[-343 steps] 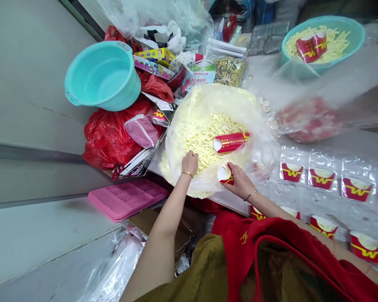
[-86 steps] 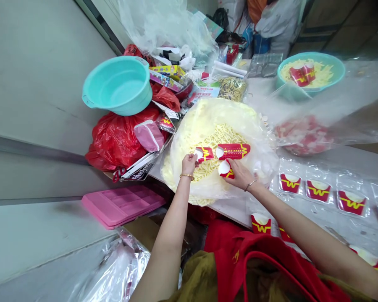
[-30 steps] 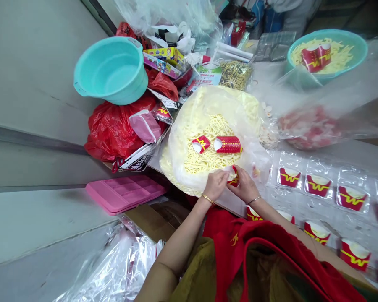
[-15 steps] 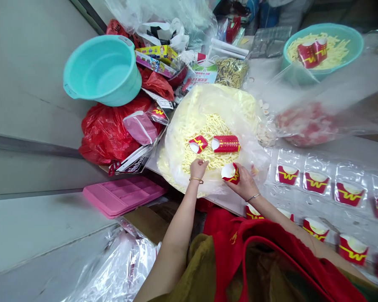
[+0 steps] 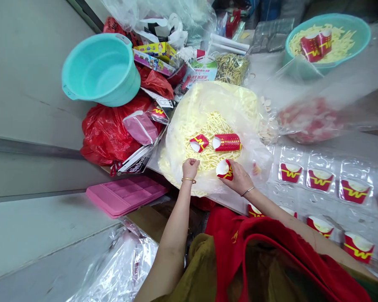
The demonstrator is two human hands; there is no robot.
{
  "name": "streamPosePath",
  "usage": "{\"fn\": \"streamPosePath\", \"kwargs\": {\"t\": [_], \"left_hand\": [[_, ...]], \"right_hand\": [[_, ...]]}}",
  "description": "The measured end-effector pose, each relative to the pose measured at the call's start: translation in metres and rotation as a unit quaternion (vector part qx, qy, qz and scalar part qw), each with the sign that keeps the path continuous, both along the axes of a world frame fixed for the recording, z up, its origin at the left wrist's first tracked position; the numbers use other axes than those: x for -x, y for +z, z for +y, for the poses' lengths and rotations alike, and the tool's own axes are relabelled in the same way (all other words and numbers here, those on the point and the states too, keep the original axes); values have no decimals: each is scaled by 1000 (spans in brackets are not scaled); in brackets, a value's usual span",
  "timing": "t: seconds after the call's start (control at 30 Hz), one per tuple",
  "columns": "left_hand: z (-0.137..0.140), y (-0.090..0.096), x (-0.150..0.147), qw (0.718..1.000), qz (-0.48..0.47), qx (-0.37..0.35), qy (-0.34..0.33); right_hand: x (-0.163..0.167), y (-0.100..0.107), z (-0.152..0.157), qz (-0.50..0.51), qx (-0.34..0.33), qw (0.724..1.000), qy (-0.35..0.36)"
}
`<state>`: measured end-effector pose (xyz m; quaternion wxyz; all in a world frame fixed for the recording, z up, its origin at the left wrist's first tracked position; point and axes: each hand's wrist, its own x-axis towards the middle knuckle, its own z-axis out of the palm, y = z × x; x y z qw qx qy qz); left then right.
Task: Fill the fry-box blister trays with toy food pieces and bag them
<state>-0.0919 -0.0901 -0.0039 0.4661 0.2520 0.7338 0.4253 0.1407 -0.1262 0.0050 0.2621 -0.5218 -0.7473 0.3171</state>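
My right hand (image 5: 240,178) grips a small red fry carton (image 5: 229,173) with a yellow zigzag, its white opening facing left. My left hand (image 5: 190,168) is closed in a pinch at the near edge of the fries; whatever its fingertips hold is too small to make out. Under both hands a large clear plastic bag (image 5: 179,121) lies spread open around a heap of pale miniature french fries (image 5: 219,123). On the heap rest a single red carton (image 5: 199,143) and a nested stack of red cartons (image 5: 228,142).
Rows of red cartons in clear blister packaging (image 5: 321,179) lie at the right. A teal bowl (image 5: 362,46) of fries with cartons stands back right. Another teal basin (image 5: 97,67) sits left on a red plastic bag (image 5: 110,134). A pink tray (image 5: 113,199) lies lower left.
My left hand has shifted slightly left, fingers still pinched. My right hand has moved a little left and up with the fry carton. The view has shifted slightly.
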Motion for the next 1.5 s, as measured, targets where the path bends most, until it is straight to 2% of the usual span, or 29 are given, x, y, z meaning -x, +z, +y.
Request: {"fn": "streamPosePath", "kwargs": {"t": [0.17,0.37,0.53,0.6,0.7,0.73,0.87,0.93,1.0,1.07,1.17,1.23,1.33,1.4,1.5], "left_hand": [[4,13,3,994,-104,13,22],[-3,42,-3,967,-256,21,0],[-6,63,-19,918,-394,32,-4],[-5,68,-24,910,-412,42,-27],[-3,71,-29,919,-382,54,-84],[-2,70,-30,929,-353,53,-97],[1,63,-36,988,-110,-9,-112],[1,62,-40,986,20,-64,-153],[-2,64,-45,957,152,-109,-222],[-6,70,-54,903,292,-127,-290],[-14,77,-71,819,420,-77,-383],[-21,77,-84,781,433,-35,-448],[-31,70,-98,763,381,-14,-522],[-37,63,-101,773,333,-17,-540],[-36,52,-92,824,229,-68,-514]], "right_hand": [[2,1,1,-6,2,1000,6],[8,0,2,-6,-11,1000,12],[24,1,8,11,-25,1000,13],[30,1,12,18,-28,999,6],[35,4,17,32,-32,999,-2],[35,6,18,38,-34,999,-1],[35,14,17,62,-42,997,5],[35,17,15,68,-42,997,2],[34,16,14,71,-40,997,-4],[34,12,12,72,-39,997,-5],[30,2,6,72,-41,997,0],[25,-5,-2,72,-43,996,5],[13,-14,-15,72,-44,996,19],[5,-17,-21,70,-44,996,28],[-4,-20,-20,63,-39,997,22]]}}
